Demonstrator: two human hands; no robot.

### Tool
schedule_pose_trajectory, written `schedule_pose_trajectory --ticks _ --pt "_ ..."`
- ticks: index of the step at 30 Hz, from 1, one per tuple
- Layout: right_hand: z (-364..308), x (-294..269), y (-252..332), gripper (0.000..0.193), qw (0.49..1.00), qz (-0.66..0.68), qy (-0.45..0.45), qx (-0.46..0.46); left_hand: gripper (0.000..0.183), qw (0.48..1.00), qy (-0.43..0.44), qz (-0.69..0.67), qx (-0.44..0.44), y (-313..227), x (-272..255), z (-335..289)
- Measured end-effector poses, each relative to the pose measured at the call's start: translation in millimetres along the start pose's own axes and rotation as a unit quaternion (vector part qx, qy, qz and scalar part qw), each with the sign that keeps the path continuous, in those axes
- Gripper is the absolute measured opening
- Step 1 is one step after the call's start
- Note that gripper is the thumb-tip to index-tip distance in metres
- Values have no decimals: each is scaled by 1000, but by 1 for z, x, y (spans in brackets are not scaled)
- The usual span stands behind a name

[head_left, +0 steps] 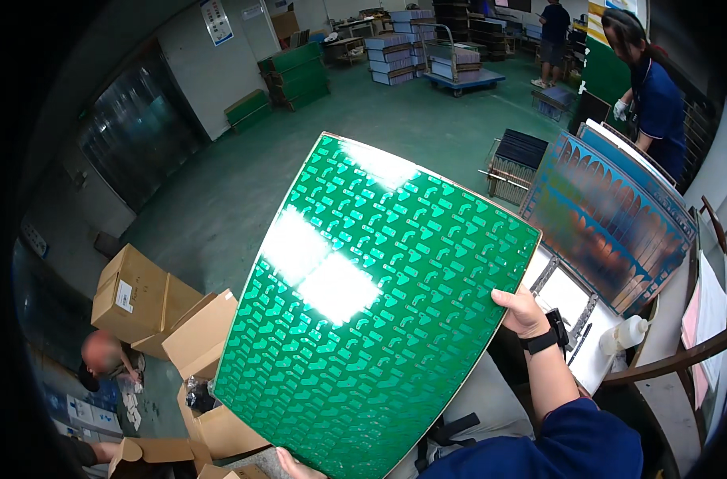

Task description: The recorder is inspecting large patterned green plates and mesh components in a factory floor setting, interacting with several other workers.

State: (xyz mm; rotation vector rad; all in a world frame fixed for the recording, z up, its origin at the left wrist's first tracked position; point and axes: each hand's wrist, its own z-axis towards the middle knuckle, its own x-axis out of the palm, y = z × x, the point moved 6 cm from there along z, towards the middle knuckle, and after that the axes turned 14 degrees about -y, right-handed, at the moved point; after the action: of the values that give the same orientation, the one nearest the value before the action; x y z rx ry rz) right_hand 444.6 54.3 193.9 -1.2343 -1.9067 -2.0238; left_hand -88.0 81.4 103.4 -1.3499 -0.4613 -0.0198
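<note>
A large green circuit board panel (395, 319), patterned with rows of small pale shapes, is held up and tilted before me. Bright light glares off its upper left part. My right hand (524, 311) grips its right edge, thumb on the front face and the other fingers behind it. At the lower edge of the picture, my left hand (298, 465) holds the bottom left side, with only the thumb and part of the hand showing. To the right of the panel stands a rack of upright blue and copper-coloured sheets (611, 215).
Opened cardboard boxes (144, 299) stand at the left, near a crouching person (104, 355). A white squeeze bottle (625, 334) is by my right arm, beside a lit white surface (567, 291). Another person (659, 104) works beyond the sheets. A loaded trolley (462, 78) stands far back.
</note>
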Motion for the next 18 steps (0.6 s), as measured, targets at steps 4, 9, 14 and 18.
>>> schedule_pose_trajectory --ticks 4,9,14,18 --pt "8 18 -1 56 1000 16 -17 -19 51 947 -250 -7 -202 1 41 -12" --pt "-43 97 -37 64 985 -95 140 -28 44 939 -145 -227 -213 21 86 15" --pt "-47 131 -21 35 961 -132 -80 -228 34 942 -187 -168 -223 22 175 9" --pt "-12 140 37 31 931 -146 -112 -316 28 969 -11 113 -222 77 123 1"
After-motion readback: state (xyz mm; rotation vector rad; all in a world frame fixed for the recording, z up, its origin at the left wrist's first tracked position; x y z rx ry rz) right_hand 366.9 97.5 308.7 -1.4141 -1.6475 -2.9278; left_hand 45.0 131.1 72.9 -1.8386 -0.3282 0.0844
